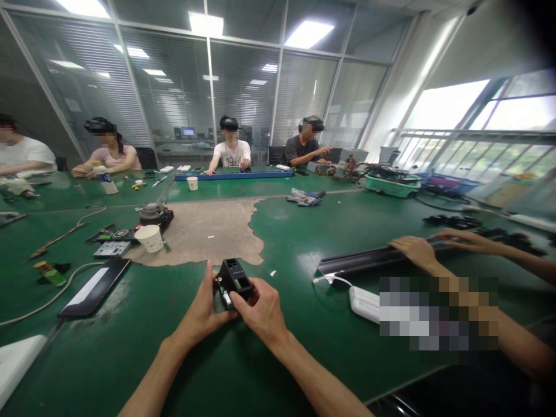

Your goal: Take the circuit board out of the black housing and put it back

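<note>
Between both hands, just above the green table (304,353), is a small black box-shaped device (236,273) with rectangular openings on its top face. A narrow strip with a pale part shows along its left side. My left hand (204,304) cups the device from the left, its thumb under the near end and a finger pointing up. My right hand (264,304) grips the right side, with the thumb pressed on the near left edge. Fingers behind the device are hidden. I cannot make out what kind of device it is.
On the left lie a phone (95,288), a paper cup (149,238) and a small green bottle (50,273). A brown sheet (208,226) covers the middle. At right, another person's hands (414,252) rest on a long black bar (365,262), near a white power strip (365,304). People sit opposite.
</note>
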A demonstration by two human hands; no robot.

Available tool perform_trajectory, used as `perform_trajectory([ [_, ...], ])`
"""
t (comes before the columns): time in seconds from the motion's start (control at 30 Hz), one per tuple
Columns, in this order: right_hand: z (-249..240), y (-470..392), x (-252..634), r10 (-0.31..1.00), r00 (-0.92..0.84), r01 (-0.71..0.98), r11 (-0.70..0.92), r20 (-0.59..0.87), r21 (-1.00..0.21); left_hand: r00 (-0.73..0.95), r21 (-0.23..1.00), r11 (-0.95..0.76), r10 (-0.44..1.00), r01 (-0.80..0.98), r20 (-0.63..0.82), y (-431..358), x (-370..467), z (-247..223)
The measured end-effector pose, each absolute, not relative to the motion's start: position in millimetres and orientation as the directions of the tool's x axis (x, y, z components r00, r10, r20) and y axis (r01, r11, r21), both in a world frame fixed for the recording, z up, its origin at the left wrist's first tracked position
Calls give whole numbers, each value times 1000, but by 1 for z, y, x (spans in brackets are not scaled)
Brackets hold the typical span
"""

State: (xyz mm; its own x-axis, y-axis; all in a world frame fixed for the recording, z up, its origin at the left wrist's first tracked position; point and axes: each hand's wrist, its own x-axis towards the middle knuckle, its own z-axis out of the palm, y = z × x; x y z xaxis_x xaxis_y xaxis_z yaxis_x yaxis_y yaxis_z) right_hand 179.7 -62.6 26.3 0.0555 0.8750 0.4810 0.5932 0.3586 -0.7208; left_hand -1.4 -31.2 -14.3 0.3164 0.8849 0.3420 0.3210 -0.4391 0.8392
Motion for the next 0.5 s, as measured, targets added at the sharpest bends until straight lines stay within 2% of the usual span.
perform_trajectory([
  [0.33, 24, -63, 173, 880, -13, 694, 350, 475, -629, 227, 807, -462, 886, 368, 404, -31, -1, -25],
  [0.5, 26, -63, 174, 873, -52, 708, 375, 486, -598, 278, 789, -478, 876, 387, 394, -26, -7, -27],
])
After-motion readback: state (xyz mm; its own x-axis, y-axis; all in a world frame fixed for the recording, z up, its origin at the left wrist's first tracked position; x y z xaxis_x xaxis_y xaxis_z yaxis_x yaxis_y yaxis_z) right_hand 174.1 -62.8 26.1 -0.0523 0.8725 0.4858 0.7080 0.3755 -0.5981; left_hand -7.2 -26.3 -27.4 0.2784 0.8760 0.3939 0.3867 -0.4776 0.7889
